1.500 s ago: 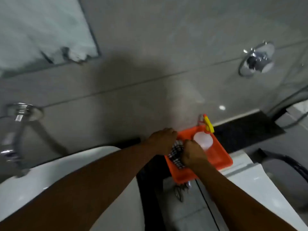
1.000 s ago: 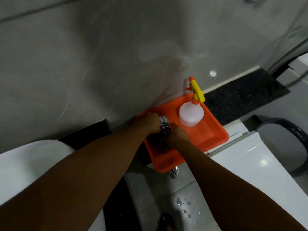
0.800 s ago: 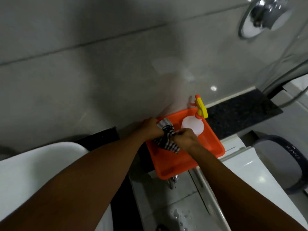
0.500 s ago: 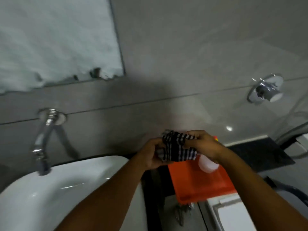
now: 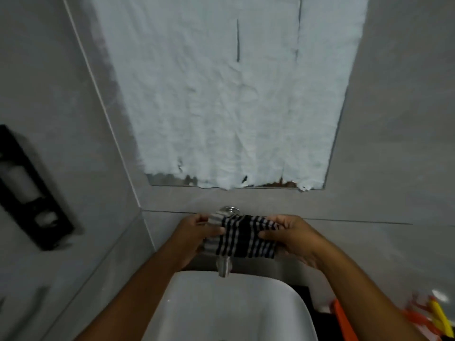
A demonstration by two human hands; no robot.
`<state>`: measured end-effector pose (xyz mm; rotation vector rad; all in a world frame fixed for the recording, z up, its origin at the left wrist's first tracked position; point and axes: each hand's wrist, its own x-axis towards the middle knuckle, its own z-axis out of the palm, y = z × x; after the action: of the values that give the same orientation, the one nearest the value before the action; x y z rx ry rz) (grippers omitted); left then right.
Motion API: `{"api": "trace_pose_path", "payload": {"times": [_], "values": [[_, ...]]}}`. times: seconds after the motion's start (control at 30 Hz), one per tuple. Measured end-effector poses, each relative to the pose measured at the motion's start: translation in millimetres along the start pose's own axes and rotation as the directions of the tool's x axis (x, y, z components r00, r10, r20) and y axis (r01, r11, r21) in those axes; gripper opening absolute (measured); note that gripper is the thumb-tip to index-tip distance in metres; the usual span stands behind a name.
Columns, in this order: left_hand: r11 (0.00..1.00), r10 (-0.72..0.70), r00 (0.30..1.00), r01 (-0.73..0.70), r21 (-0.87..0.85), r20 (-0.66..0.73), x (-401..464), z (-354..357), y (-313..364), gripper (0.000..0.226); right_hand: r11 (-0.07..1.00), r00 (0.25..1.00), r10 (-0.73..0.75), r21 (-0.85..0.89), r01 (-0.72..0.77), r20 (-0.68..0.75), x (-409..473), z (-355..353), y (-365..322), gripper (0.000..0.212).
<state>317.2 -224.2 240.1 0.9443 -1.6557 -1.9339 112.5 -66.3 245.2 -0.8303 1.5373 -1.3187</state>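
A black and white striped cloth (image 5: 242, 238) is stretched between both hands in front of the wall, above the white sink (image 5: 231, 306). My left hand (image 5: 194, 232) pinches its left end. My right hand (image 5: 293, 236) grips its right end. The cloth hides most of a chrome tap (image 5: 224, 264), whose spout shows just below it. A mirror (image 5: 229, 94) covered with white paper hangs on the grey wall above.
An orange tray (image 5: 343, 321) with a yellow spray trigger (image 5: 440, 318) sits at the lower right edge. A black holder (image 5: 29, 190) is fixed to the left wall. Grey tiled walls meet in a corner left of the sink.
Both hands lifted the cloth out of the orange tray and carried it left, over the sink. The view swung left and up to the papered mirror.
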Motion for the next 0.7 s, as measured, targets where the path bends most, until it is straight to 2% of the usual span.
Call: {"api": "trace_pose_path", "payload": {"times": [0.07, 0.17, 0.23, 0.27, 0.3, 0.33, 0.37, 0.4, 0.43, 0.47, 0.5, 0.53, 0.57, 0.6, 0.63, 0.67, 0.7], "values": [[1.0, 0.008, 0.994, -0.009, -0.006, -0.114, 8, -17, -3, 0.035, 0.999, 0.994, -0.012, -0.053, 0.007, -0.109, 21, 23, -1, 0.028], [0.999, -0.028, 0.986, 0.031, 0.017, -0.163, 22, -24, -16, 0.042, 0.998, 0.971, 0.007, -0.065, -0.024, -0.238, 43, 42, 10, 0.017], [0.995, -0.052, 0.975, 0.07, 0.078, -0.215, 31, -20, -26, 0.048, 0.999, 0.964, 0.011, -0.043, -0.023, -0.265, 49, 49, 19, 0.012], [0.975, -0.016, 0.959, 0.078, 0.21, -0.284, 35, -18, -31, 0.054, 0.999, 0.962, 0.005, -0.031, -0.014, -0.273, 52, 49, 23, 0.015], [0.902, 0.084, 0.92, 0.094, 0.422, -0.383, 37, -15, -33, 0.062, 0.999, 0.958, -0.006, -0.037, -0.005, -0.287, 54, 49, 24, 0.016], [0.785, 0.23, 0.857, 0.117, 0.609, -0.462, 36, -12, -36, 0.069, 0.998, 0.954, -0.015, -0.056, -0.002, -0.299, 55, 49, 24, 0.016], [0.695, 0.366, 0.807, 0.094, 0.712, -0.464, 34, -5, -38, 0.07, 0.996, 0.951, -0.024, -0.087, -0.003, -0.307, 57, 50, 23, 0.016], [0.678, 0.407, 0.817, 0.03, 0.734, -0.409, 32, 4, -39, 0.067, 0.993, 0.949, -0.035, -0.119, -0.002, -0.313, 59, 49, 23, 0.016], [0.708, 0.357, 0.874, -0.023, 0.706, -0.33, 32, 14, -38, 0.061, 0.989, 0.945, -0.062, -0.144, 0.016, -0.321, 60, 49, 24, 0.016], [0.768, 0.269, 0.929, -0.049, 0.639, -0.253, 34, 25, -39, 0.056, 0.982, 0.933, -0.119, -0.18, 0.06, -0.339, 58, 50, 25, 0.016], [0.85, 0.179, 0.962, -0.047, 0.524, -0.205, 40, 32, -40, 0.051, 0.954, 0.9, -0.236, -0.262, 0.144, -0.366, 55, 48, 28, 0.016], [0.94, 0.053, 0.979, 0.018, 0.341, -0.199, 47, 36, -41, 0.047, 0.864, 0.824, -0.421, -0.444, 0.236, -0.38, 52, 42, 32, 0.017], [0.989, -0.101, 0.983, 0.115, 0.088, -0.15, 54, 38, -41, 0.047, 0.68, 0.716, -0.619, -0.677, 0.283, -0.323, 51, 32, 37, 0.02], [0.963, -0.214, 0.976, 0.206, -0.175, -0.027, 57, 37, -41, 0.048, 0.419, 0.617, -0.764, -0.872, 0.252, -0.188, 51, 17, 42, 0.025], [0.887, -0.246, 0.963, 0.269, -0.376, 0.11, 60, 36, -43, 0.05, 0.162, 0.552, -0.833, -0.968, 0.195, -0.028, 54, 0, 47, 0.029], [0.814, -0.232, 0.949, 0.309, -0.491, 0.213, 61, 33, -47, 0.054, -0.04, 0.529, -0.841, -0.988, 0.149, 0.114, 59, -18, 53, 0.036], [0.752, -0.212, 0.936, 0.34, -0.564, 0.282, 62, 31, -50, 0.057, -0.188, 0.532, -0.816, -0.974, 0.124, 0.225, 66, -34, 57, 0.046]]}}
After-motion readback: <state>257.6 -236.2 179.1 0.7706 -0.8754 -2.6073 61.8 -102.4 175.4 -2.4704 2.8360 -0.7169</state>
